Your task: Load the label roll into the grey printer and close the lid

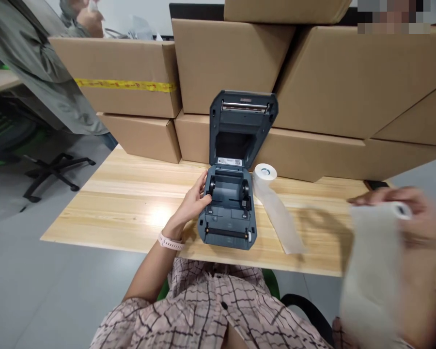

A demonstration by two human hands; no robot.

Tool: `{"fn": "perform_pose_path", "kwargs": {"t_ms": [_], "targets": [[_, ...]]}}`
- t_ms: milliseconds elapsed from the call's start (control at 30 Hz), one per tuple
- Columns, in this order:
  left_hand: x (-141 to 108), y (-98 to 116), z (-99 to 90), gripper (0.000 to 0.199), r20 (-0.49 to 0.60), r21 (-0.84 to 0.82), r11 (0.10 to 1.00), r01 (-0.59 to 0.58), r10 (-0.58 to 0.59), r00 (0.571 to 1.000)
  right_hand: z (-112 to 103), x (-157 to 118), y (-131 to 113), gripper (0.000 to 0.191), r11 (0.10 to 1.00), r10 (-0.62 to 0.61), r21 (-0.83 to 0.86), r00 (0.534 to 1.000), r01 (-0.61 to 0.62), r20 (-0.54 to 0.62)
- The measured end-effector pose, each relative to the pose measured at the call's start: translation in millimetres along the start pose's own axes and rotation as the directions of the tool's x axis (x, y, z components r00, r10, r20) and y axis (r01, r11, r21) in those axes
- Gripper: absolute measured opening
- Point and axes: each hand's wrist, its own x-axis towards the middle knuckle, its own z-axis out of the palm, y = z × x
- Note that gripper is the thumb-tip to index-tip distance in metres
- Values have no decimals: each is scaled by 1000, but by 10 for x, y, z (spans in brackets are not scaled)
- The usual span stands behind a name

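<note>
A dark grey label printer (228, 213) stands on the table with its lid (241, 128) tipped up and back. Its roll bay shows no roll inside. My left hand (196, 198) grips the printer's left side, thumb over the edge. Out to the right, my right hand (417, 208), blurred, holds a roll of white label paper (376, 242), and a long loose strip hangs down from it. A second, smaller paper roll (265, 173) rests on the table just right of the printer, its strip running toward the front edge.
Stacked cardboard boxes (228, 58) line the back of the wooden table (112, 203). A dark flat object (376, 184) lies at the back right. Beyond the boxes at left, another person in grey clothing (54, 72) stands near a wheeled chair (51, 169).
</note>
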Motion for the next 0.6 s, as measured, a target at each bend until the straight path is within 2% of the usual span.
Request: {"fn": "perform_pose_path", "kwargs": {"t_ms": [67,133,233,333,433,600], "targets": [[-7,7,9,91,-19,-4,1000,12,-12,1000,234,14,80,35,977,115,161,979,-142,169],[-9,-2,11,90,-31,-9,1000,15,-15,999,514,85,134,35,943,223,163,915,-290,336],[-2,-39,-6,90,-26,-13,1000,2,-2,1000,925,199,189,46,914,300,131,857,-384,419],[7,-70,-26,91,-22,-7,1000,10,-10,1000,1223,271,215,58,903,310,143,846,-404,434],[8,-64,-27,90,-22,-1,1000,7,-7,1000,1312,334,204,64,917,291,125,849,-379,440],[-2,1,-3,88,-3,9,1000,5,-5,1000,1125,578,122,82,942,210,123,835,-312,508]]}}
